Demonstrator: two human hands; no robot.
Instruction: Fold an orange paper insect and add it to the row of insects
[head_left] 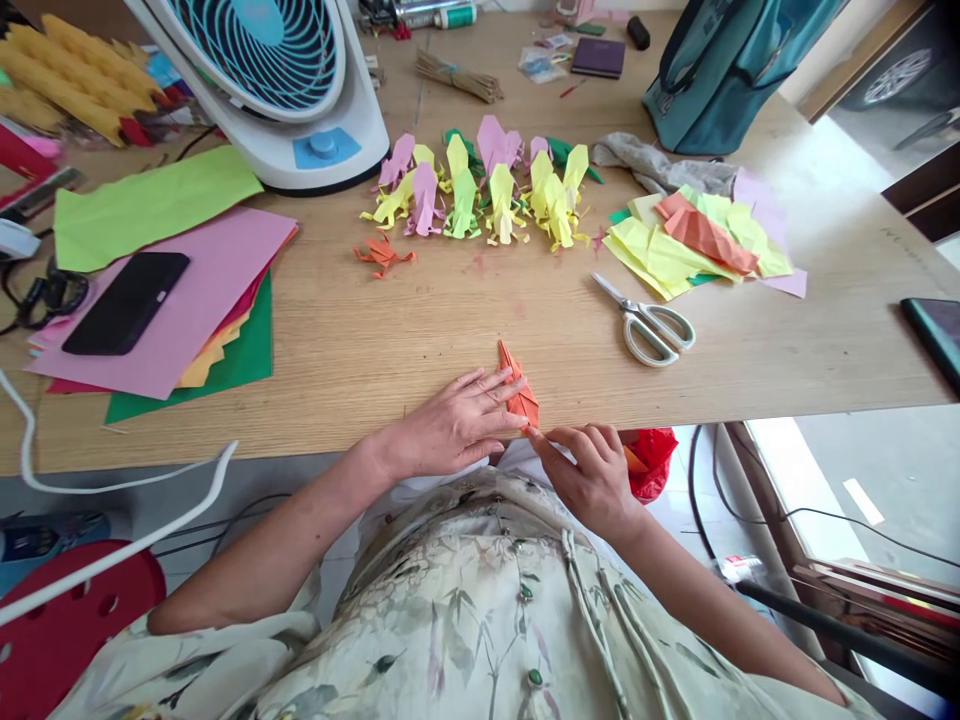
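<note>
An orange piece of folded paper [525, 405] lies at the table's near edge, long and narrow with a pointed far end. My left hand [457, 420] rests on it from the left, fingers stretched out and pressing it against the wood. At its near tip, my right hand [589, 475] has its fingers curled and pinches the paper's lower corner; the thumb is partly hidden. Farther forward stands a finished orange paper figure [384, 256] with thin legs. Behind it are several folded paper figures [461, 200] in yellow, green and pink, grouped in rows.
Scissors [649, 322] lie right of my hands, below a pile of folded sheets [697, 245]. A phone [126, 303] rests on coloured paper [202, 290] at left. A fan [300, 110] and a teal bag [720, 85] stand at the back. A white cable [112, 490] crosses the left edge.
</note>
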